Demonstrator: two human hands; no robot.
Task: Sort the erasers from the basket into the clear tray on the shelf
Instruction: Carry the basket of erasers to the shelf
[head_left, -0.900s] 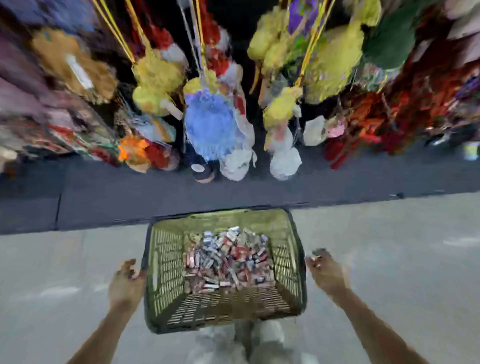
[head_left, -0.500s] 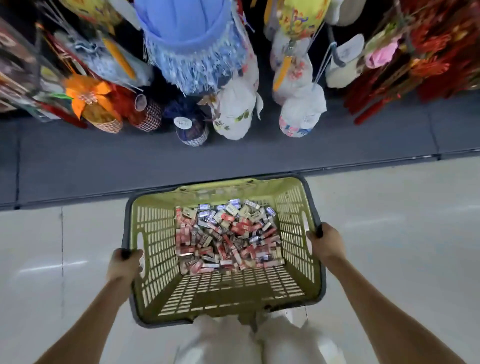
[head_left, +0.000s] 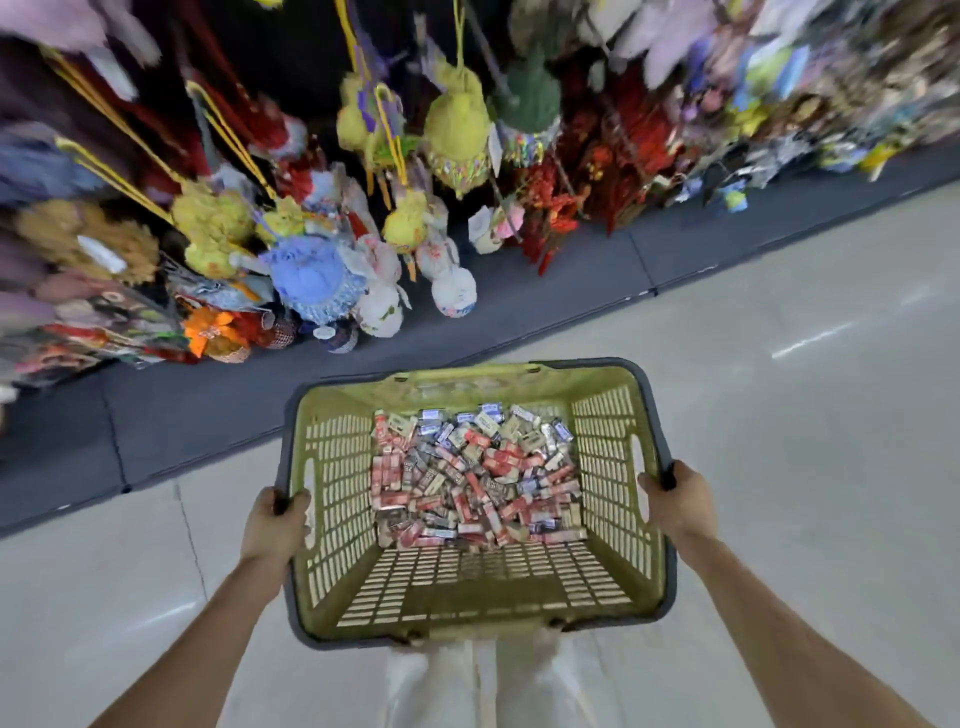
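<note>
While the left hand (head_left: 275, 525) curls over the left rim of the basket (head_left: 337, 467), the basket hangs above the pale floor (head_left: 779, 415), just ahead of the person's legs. Its slatted plastic walls look stiff, so I judge it will carry without sagging. The erasers (head_left: 467, 478) lie heaped against the basket's far wall, leaving the near part of its bottom bare. With the load that far forward, the basket will probably want to tip away, and a hold on both side rims suits it. Each eraser is a small wrapped block, likely light, firm and hard to damage. The glossy sleeves may slide, so a pinch across the narrow sides should serve. On the right rim, the right hand (head_left: 680, 504) grips likewise, well apart from the left. No clear tray shows among the blurred hanging goods (head_left: 457, 130).
</note>
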